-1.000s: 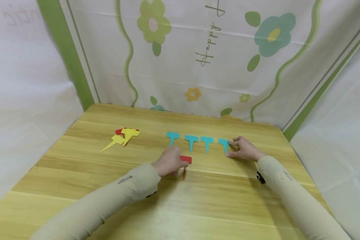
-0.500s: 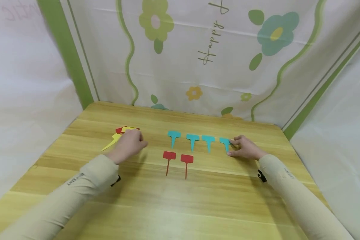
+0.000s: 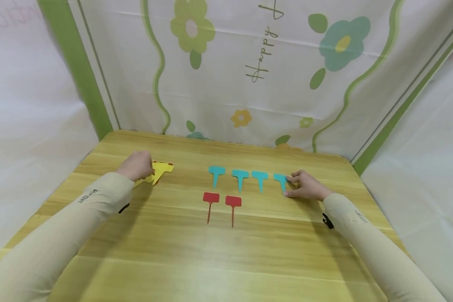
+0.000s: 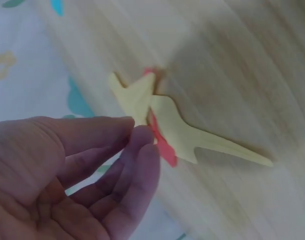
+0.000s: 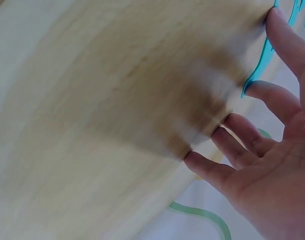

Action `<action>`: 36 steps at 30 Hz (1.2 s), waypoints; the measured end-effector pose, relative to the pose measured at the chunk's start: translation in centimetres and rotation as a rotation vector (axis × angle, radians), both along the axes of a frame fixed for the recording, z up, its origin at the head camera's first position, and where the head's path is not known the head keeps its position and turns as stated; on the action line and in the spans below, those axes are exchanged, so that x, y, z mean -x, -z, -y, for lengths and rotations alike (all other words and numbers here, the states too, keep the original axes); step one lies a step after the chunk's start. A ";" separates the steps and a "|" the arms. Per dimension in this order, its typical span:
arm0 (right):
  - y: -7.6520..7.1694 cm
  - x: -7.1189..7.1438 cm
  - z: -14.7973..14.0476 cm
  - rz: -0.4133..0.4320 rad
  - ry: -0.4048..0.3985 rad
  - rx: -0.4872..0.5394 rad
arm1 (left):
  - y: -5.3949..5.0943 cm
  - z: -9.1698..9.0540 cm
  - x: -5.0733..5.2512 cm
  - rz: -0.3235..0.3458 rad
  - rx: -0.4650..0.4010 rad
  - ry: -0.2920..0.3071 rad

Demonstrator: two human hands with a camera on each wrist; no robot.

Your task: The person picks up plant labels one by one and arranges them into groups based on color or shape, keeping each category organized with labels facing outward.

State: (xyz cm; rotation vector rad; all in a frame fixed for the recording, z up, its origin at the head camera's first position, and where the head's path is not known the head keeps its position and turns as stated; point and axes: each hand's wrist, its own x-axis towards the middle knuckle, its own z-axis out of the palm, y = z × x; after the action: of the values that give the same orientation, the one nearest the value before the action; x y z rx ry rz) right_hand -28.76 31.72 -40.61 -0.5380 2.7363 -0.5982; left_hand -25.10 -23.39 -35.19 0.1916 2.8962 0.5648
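Your left hand [image 3: 136, 165] is at the pile on the bench [image 3: 226, 260], where 2 yellow tags [image 4: 175, 127] overlap red [image 4: 166, 151]; its thumb and fingertips sit close together, though I cannot tell whether they pinch anything. Your right hand [image 3: 305, 186], fingers spread, touches the rightmost blue tag [image 3: 280, 179] of 4. Nearer you lie 2 red tags [image 3: 211, 197].

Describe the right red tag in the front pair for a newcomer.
On the wooden table, find the row of four blue tags. On its near side lie two red tags. Yours is the right one, below the second blue tag from the left; its red neighbour sits below the leftmost.
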 end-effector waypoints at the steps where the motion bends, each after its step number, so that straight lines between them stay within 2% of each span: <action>1: -0.1 0.0 0.1 0.001 0.000 -0.004 | 0.1 0.0 0.2 0.007 0.005 -0.006; 8: -0.4 -0.2 0.7 -0.004 -0.015 -0.015 | 0.8 0.5 1.4 0.082 0.016 -0.089; 14: -0.3 -0.1 1.0 -0.001 -0.022 -0.024 | 1.0 0.5 1.4 0.128 -0.001 -0.144; 18: -0.4 -0.1 0.8 -0.011 -0.026 -0.036 | 1.1 0.2 1.5 0.130 -0.015 -0.188; 25: -0.5 0.0 0.3 -0.035 -0.035 -0.037 | 0.7 -0.3 1.6 0.119 -0.025 -0.179; 28: -0.4 0.1 0.3 -0.020 -0.028 -0.031 | 0.6 -0.4 1.5 0.126 -0.033 -0.213; 31: -0.3 0.1 0.3 -0.019 -0.027 -0.036 | 0.6 -0.8 1.6 0.175 -0.050 -0.241; 36: -0.2 0.2 0.4 -0.016 -0.025 -0.037 | 0.3 -1.5 2.3 0.327 -0.079 -0.257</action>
State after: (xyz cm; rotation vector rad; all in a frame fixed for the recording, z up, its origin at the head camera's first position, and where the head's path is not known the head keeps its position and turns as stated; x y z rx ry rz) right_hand -28.95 31.37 -40.42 -0.5688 2.7454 -0.5380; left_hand -27.35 -21.93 -35.48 -0.2451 2.5957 0.6806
